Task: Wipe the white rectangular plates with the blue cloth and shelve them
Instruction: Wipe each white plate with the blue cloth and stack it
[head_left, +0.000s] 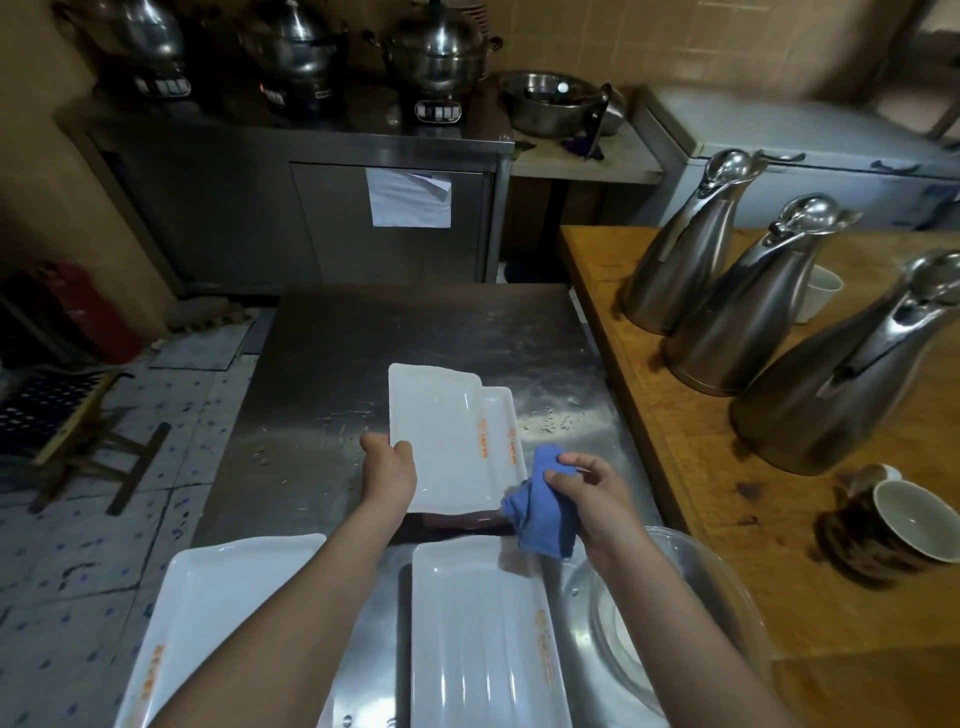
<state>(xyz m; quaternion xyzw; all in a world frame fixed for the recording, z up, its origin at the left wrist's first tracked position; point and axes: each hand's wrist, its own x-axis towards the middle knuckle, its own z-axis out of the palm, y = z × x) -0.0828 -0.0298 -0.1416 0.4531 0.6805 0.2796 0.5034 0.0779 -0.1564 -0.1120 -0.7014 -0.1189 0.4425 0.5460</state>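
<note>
Head view: my left hand grips the near-left corner of the top white plate, which lies on a lower plate mid steel worktop. My right hand is curled round the blue cloth at that stack's 4 o'clock corner. I judge the job early: a third plate waits at 7 o'clock and a fourth plate at 6, with nothing shelved and no shelf in sight. A glass bowl at 5 o'clock and steel jugs at 2 o'clock crowd my right.
</note>
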